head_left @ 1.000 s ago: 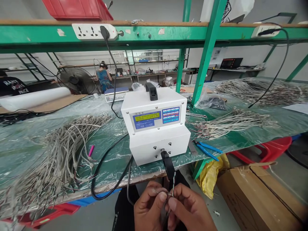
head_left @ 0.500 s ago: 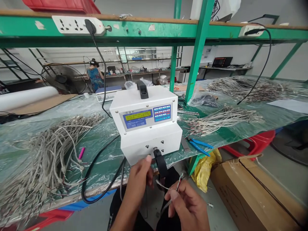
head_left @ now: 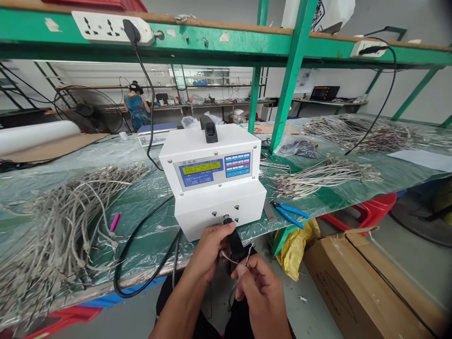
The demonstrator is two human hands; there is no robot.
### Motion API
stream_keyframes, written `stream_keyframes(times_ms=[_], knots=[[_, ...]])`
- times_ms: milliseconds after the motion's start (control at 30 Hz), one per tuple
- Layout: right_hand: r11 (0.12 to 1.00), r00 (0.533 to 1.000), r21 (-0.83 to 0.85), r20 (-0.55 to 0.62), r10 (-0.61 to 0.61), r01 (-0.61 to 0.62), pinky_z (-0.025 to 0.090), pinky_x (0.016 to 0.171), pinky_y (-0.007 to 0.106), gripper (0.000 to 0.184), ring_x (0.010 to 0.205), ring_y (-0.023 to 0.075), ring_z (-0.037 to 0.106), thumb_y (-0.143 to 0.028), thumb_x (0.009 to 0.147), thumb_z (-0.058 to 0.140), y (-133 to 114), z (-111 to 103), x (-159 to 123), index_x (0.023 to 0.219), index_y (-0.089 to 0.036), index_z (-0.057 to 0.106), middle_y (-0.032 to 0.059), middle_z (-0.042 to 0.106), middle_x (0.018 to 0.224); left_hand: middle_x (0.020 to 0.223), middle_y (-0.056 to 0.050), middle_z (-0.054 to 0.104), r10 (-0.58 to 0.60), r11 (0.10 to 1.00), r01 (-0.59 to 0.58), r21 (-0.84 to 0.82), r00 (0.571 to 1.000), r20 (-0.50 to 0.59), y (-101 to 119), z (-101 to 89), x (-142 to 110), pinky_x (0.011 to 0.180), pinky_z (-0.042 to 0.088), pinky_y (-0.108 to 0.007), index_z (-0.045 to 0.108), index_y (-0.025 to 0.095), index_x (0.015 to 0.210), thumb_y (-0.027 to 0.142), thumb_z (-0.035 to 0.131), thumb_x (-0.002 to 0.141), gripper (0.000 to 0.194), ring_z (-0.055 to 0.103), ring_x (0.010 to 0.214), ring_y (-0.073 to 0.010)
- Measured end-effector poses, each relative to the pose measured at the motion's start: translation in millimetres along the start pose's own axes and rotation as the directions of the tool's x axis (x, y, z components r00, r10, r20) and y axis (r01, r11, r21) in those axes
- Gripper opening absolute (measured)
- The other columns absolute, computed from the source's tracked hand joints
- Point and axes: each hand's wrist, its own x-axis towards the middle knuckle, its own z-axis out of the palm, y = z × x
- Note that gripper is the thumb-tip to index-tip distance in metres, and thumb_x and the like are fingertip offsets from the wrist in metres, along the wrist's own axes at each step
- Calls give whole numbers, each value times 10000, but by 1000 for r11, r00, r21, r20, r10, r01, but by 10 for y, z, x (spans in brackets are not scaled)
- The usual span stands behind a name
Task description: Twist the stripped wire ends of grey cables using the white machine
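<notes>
A white benchtop machine with a lit display and keypad stands at the table edge, a black attachment sticking out from its front. My left hand is closed at that attachment, thumb on its upper side and the other fingers partly hidden. My right hand pinches a thin grey cable with its stripped wires fanning out above the fingertips. One pale strand reaches left toward my left fingers; I cannot tell whether they touch it.
Bundles of grey cables lie at left, with more cables at right. Blue-handled cutters and a pink marker rest on the table. A cardboard box stands at lower right. Another person works far behind.
My left hand has moved up and right, closing at the black attachment. My right hand has come left with the cable, nearer to the attachment and my left hand.
</notes>
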Motion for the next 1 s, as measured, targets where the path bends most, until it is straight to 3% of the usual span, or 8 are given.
stream_keyframes(times_ms=[367, 467, 533, 633, 833, 1000], knots=[[992, 992, -91, -96, 80, -89, 375, 501, 184, 333, 507, 98, 459, -464, 920, 541, -4, 25, 17, 742, -183, 538, -52, 496, 541, 412, 62, 375, -23, 1000, 23, 17, 1000, -5, 40, -3, -10, 365, 220, -201, 493, 176, 507, 448, 700, 773, 433, 297, 364, -64], [989, 985, -54, -114, 128, -135, 395, 502, 184, 338, 497, 101, 487, -473, 903, 577, -17, 41, 14, 741, -176, 569, -47, 518, 522, 404, 71, 330, -8, 1000, 8, 6, 1000, -27, 33, -54, -50, 386, 271, -209, 484, 178, 471, 553, 700, 768, 525, 321, 376, -74], [988, 979, 3, -132, 157, -158, 443, 527, 186, 327, 533, 113, 535, -475, 858, 642, -15, 43, 9, 752, -169, 599, -29, 564, 561, 405, 78, 294, 7, 1000, -8, -26, 997, -73, -1, -105, -96, 398, 301, -219, 549, 170, 513, 679, 565, 809, 590, 314, 377, -84], [972, 968, 111, -128, 218, -205, 518, 585, 208, 315, 605, 136, 598, -456, 758, 750, -6, 25, -4, 789, -162, 643, -9, 616, 648, 409, 83, 268, 21, 994, -39, -105, 985, -169, -110, -177, -205, 409, 318, -224, 665, 142, 632, 753, 387, 849, 706, 285, 376, -87], [974, 973, 87, -78, 217, -210, 533, 616, 224, 298, 613, 145, 616, -444, 796, 731, -34, -32, -10, 797, -151, 674, -7, 633, 627, 434, 85, 287, -29, 980, -22, -196, 967, -253, -467, -174, -453, 420, 331, -216, 684, 127, 671, 703, 546, 814, 610, 291, 395, -80], [987, 985, 37, -68, 161, -158, 496, 580, 212, 309, 606, 146, 608, -450, 823, 715, -33, -33, -30, 771, -153, 651, -6, 627, 616, 407, 81, 300, -97, 971, 26, -236, 951, -293, -659, -123, -500, 404, 321, -220, 645, 146, 600, 690, 586, 798, 582, 293, 377, -83]])
